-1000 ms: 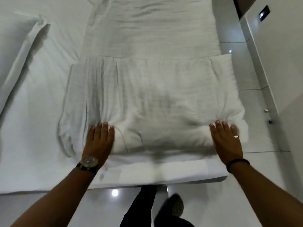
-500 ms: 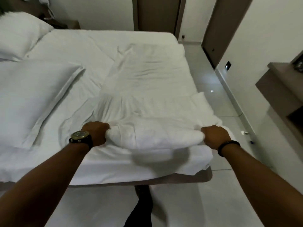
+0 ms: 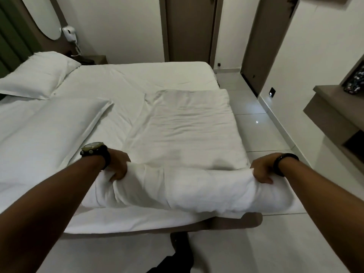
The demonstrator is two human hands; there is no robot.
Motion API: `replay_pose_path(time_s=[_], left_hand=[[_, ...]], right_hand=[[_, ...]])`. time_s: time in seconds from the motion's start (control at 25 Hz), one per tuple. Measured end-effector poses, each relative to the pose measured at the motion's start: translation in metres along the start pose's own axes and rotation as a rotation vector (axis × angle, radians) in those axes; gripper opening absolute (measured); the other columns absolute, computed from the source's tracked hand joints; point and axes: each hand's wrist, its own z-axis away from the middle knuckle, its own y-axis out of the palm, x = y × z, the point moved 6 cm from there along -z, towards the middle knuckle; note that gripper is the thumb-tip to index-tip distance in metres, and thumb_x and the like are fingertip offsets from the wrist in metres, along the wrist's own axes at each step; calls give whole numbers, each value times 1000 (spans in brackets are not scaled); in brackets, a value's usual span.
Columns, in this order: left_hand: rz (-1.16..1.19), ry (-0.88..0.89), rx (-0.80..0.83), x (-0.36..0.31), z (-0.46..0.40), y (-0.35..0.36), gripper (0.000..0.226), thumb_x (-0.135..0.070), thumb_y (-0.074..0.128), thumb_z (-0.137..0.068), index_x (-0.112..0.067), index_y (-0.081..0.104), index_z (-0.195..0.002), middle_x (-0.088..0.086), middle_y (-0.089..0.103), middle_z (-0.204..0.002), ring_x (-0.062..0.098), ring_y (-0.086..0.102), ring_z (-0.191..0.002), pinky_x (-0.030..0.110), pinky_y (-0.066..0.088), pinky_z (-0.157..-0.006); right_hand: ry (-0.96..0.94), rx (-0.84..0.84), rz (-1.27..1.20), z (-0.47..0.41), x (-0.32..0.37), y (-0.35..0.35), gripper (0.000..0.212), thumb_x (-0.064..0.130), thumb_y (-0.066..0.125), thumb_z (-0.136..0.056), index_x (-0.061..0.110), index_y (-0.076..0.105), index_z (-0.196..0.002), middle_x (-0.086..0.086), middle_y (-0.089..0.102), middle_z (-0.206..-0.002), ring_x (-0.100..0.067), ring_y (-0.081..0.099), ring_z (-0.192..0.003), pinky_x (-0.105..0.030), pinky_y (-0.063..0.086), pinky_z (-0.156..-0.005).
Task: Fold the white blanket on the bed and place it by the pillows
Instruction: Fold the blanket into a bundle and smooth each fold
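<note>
The white blanket (image 3: 189, 131) lies as a long strip down the right side of the bed, its near end turned up into a thick fold (image 3: 197, 188) at the bed's foot. My left hand (image 3: 118, 166) grips the fold's left end, watch on the wrist. The right end is held by my right hand (image 3: 260, 172), which wears a black band. Two white pillows lie at the left: a near pillow (image 3: 45, 134) and a far pillow (image 3: 37, 75) by the headboard.
The bed sheet (image 3: 128, 79) is bare beyond the blanket. Tiled floor (image 3: 262, 131) runs along the bed's right side. A brown shelf unit (image 3: 334, 109) juts from the right wall. Doors stand at the far wall. My leg shows below the bed's edge.
My hands went from pressing flat on the folded blanket to gripping its near edge and lifting it into a rolled fold. The view tilted up, and the pillows came into sight.
</note>
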Motion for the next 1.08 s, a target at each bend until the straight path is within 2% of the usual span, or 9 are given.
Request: replay_pose_path(time_s=[0.08,0.16,0.32,0.6,0.72,0.8,0.92,1.0,1.08], left_hand=[[-48,12,-133,-6,-22,-36,37,-7,66,-51,-8,71,-87,7,71,-88,28,67,-89,27,51,-63],[-132,29,-303,-13,-49,-69,28,-18,64,-62,-14,68,-89,6,69,-92,27,66,-89,28,52,-67],[-162,-36,-461,-14,-113,-115,16,-28,58,-76,-24,60,-92,1,59,-92,28,63,-95,34,44,-82],[-194,-31,-565,-10,-253,-212,25,-25,61,-77,-24,62,-103,6,67,-106,31,58,-106,42,35,-92],[70,7,-617,-18,-299,-233,42,-28,56,-85,-18,57,-126,15,59,-128,39,51,-118,45,41,-97],[157,113,-582,-40,-313,-202,64,-51,40,-85,-20,47,-141,14,48,-145,37,44,-131,48,38,-107],[57,138,-374,-57,-307,-106,79,-72,19,-88,-31,15,-155,3,8,-165,27,6,-151,53,5,-120],[84,110,-348,-51,-293,-63,81,-74,8,-87,-32,-5,-155,0,-14,-164,22,-17,-150,51,-10,-120],[59,95,-385,-48,-288,-50,81,-74,8,-87,-32,-8,-155,0,-17,-164,22,-22,-149,50,-11,-120]], right_hand=[[-20,-151,-107,-22,-10,-21,36,-1,60,-49,5,66,-84,-10,66,-101,-27,56,-85,-31,48,-56],[-29,-398,-217,-48,-21,-50,12,10,61,-71,7,68,-80,-12,71,-100,-27,60,-83,-38,53,-71],[83,-667,-156,-103,-27,-107,19,32,56,-86,19,66,-95,-9,68,-104,-32,64,-95,-40,49,-83],[306,-852,-24,-215,-33,-227,14,15,55,-86,18,67,-92,-11,69,-99,-39,55,-105,-54,34,-98],[314,-1037,-183,-234,-27,-252,23,17,52,-87,7,67,-101,-21,64,-105,-44,53,-105,-56,38,-95],[147,-1039,-358,-240,3,-232,43,35,45,-89,11,62,-121,-22,58,-125,-44,49,-119,-56,38,-98],[-61,-735,-447,-258,74,-169,66,60,35,-93,24,35,-148,-13,25,-160,-32,17,-148,-54,17,-116],[-94,-601,-413,-272,99,-136,75,70,27,-91,29,20,-153,-6,5,-165,-26,-3,-152,-55,0,-119],[-87,-604,-399,-282,101,-129,79,73,20,-89,29,14,-154,-4,-4,-165,-24,-10,-151,-57,-6,-118]])
